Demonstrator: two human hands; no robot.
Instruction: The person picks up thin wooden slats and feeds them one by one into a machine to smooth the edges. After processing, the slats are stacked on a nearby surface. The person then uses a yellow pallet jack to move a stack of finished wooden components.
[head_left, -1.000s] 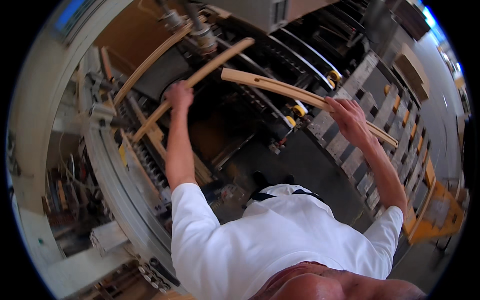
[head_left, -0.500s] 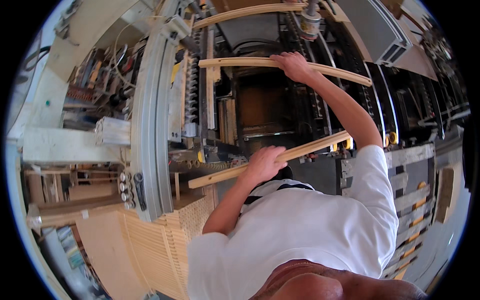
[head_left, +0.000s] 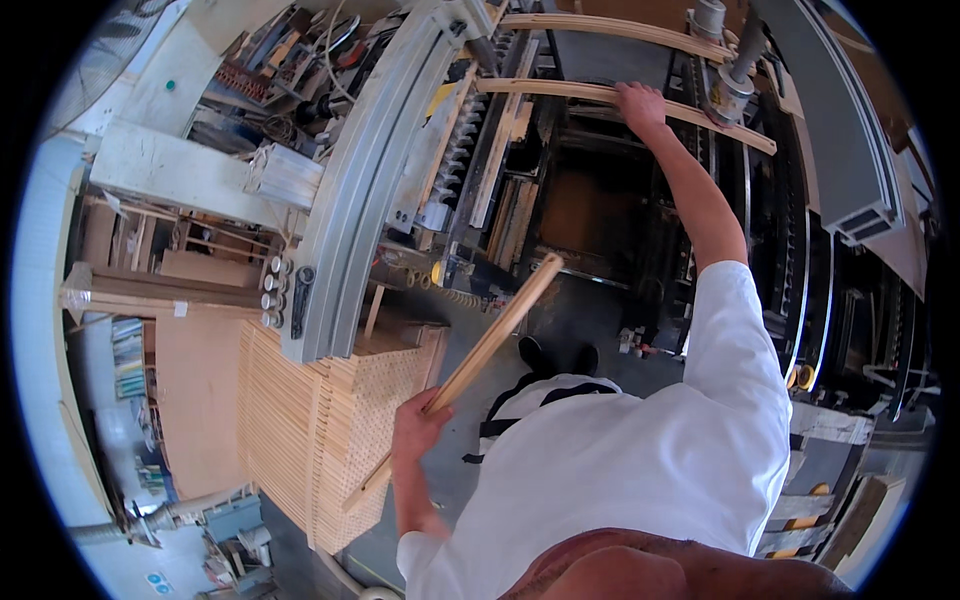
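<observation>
My left hand (head_left: 418, 428) is closed round a pale wooden strip (head_left: 500, 335), held at a slant in front of the stacked wood at my left. Its upper end points toward the machine and its lower end passes beside the stack. My right arm reaches far forward, and my right hand (head_left: 640, 105) grips a second wooden strip (head_left: 560, 89) from above. That strip lies crosswise over the machine's rails. Just beyond it, roughly parallel, rests a third wooden strip (head_left: 610, 32). A round metal clamp head (head_left: 730, 92) stands at the right part of the second strip.
A tall stack of wooden strips (head_left: 290, 415) stands at my left, beneath a grey metal beam (head_left: 375, 190). Black machine rails (head_left: 775, 220) run along the right, below a grey housing (head_left: 825, 110). Pallet slats (head_left: 830, 425) lie at the lower right.
My left hand has swung its strip left and nearer me, from nearly crosswise to a steep slant. My right hand has moved its strip farther away, toward the far strip. The view has turned left.
</observation>
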